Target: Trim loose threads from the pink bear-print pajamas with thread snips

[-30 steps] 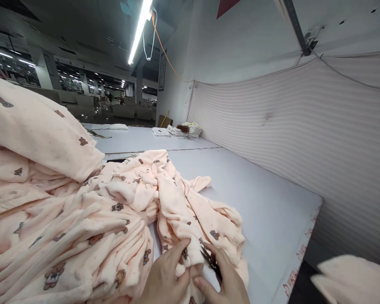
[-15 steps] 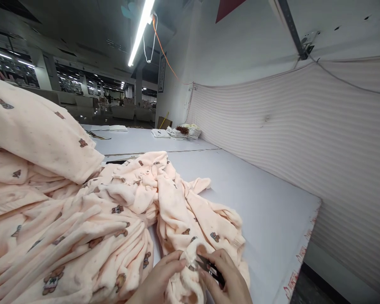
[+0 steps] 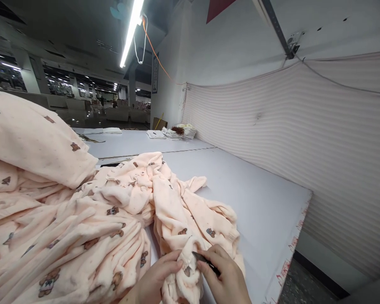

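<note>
A peach fleece garment [image 3: 177, 211] printed with small brown bears lies crumpled on the white table [image 3: 259, 198]. At the bottom edge my left hand [image 3: 158, 276] pinches a bunched fold of this garment. My right hand [image 3: 223, 278] is closed on small black thread snips [image 3: 205, 261], whose blades point left at the fold, touching or almost touching it. Both wrists are cut off by the frame.
A big heap of the same bear-print fleece [image 3: 50, 202] fills the left side. A striped cloth screen [image 3: 304, 139] hangs along the right. Stacks of papers [image 3: 177, 132] sit far back on the table. The table edge [image 3: 288, 249] drops off at lower right.
My hands have drawn the fold up into a tighter bunch and the snips have swung closer to it. The pale object at lower right a second ago is gone from view.
</note>
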`<state>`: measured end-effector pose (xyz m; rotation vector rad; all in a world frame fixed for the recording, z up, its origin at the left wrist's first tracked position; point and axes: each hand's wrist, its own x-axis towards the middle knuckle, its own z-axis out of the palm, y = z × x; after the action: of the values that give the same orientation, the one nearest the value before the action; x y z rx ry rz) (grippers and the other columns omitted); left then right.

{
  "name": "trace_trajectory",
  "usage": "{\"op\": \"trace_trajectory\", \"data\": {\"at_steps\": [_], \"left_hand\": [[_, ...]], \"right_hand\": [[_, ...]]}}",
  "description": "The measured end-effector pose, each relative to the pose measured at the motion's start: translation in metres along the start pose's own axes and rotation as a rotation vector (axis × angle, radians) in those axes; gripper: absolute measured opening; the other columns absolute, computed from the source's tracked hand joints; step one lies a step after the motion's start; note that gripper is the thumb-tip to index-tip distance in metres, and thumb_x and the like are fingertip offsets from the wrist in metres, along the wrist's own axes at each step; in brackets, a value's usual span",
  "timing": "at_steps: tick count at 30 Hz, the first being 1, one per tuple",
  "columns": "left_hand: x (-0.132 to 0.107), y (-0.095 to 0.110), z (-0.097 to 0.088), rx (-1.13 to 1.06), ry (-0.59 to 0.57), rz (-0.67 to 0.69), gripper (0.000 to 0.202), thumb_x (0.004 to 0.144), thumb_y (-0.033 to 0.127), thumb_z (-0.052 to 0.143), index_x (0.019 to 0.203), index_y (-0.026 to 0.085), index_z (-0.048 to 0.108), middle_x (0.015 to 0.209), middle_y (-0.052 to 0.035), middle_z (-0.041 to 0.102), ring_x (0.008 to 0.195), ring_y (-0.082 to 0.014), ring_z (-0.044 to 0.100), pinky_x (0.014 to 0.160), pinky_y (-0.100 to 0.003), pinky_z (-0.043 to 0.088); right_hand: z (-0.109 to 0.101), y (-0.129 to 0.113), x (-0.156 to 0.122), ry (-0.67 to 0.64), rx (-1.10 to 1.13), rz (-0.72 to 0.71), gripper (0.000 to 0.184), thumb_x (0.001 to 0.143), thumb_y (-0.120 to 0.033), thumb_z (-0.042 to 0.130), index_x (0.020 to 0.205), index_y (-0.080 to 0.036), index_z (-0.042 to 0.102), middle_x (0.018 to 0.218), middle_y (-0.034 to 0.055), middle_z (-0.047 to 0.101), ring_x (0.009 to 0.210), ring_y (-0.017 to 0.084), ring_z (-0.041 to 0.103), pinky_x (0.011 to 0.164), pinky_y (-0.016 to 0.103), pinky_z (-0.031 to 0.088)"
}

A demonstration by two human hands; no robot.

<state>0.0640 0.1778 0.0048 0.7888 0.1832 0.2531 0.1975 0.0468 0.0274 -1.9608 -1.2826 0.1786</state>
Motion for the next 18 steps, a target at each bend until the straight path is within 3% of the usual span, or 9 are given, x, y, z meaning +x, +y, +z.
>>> {"op": "trace_trajectory", "data": {"at_steps": [7, 10, 15, 18], "left_hand": [[-0.0010, 0.0026, 0.0043, -0.010, -0.027, 0.000, 0.028, 0.084, 0.023, 0.059, 0.107, 0.013, 0.069, 0.091, -0.0107, 0.072, 0.090, -0.0233, 0.065, 0.083, -0.033, 0.046], [-0.0002, -0.0002, 0.0023, 0.007, -0.023, 0.005, 0.027, 0.084, 0.024, 0.059, 0.106, 0.012, 0.069, 0.092, -0.0110, 0.073, 0.092, -0.0234, 0.065, 0.088, -0.035, 0.045], [-0.0007, -0.0019, 0.0067, -0.005, -0.020, -0.002, 0.029, 0.084, 0.026, 0.060, 0.106, 0.011, 0.069, 0.088, -0.0113, 0.073, 0.088, -0.0235, 0.067, 0.083, -0.034, 0.047], [-0.0017, -0.0005, 0.0100, 0.007, -0.005, -0.016, 0.028, 0.083, 0.027, 0.060, 0.104, 0.011, 0.070, 0.087, -0.0106, 0.073, 0.085, -0.0219, 0.066, 0.078, -0.030, 0.047]], "right_hand": [[0.0014, -0.0005, 0.0001, 0.032, 0.096, -0.030, 0.023, 0.086, -0.037, 0.056, 0.096, -0.023, 0.072, 0.083, 0.0040, 0.064, 0.078, 0.018, 0.063, 0.067, 0.024, 0.047], [0.0027, 0.0022, 0.0004, 0.074, 0.150, 0.034, 0.028, 0.088, -0.041, 0.052, 0.087, -0.023, 0.073, 0.077, 0.0037, 0.065, 0.075, 0.018, 0.063, 0.067, 0.024, 0.047], [0.0031, 0.0023, -0.0046, 0.071, 0.093, 0.008, 0.029, 0.082, -0.045, 0.058, 0.099, -0.025, 0.071, 0.083, 0.0027, 0.065, 0.078, 0.018, 0.063, 0.066, 0.023, 0.047], [0.0009, -0.0007, -0.0060, 0.071, 0.030, 0.012, 0.025, 0.085, -0.042, 0.055, 0.096, -0.026, 0.071, 0.083, 0.0022, 0.064, 0.076, 0.018, 0.063, 0.063, 0.023, 0.045]]}}
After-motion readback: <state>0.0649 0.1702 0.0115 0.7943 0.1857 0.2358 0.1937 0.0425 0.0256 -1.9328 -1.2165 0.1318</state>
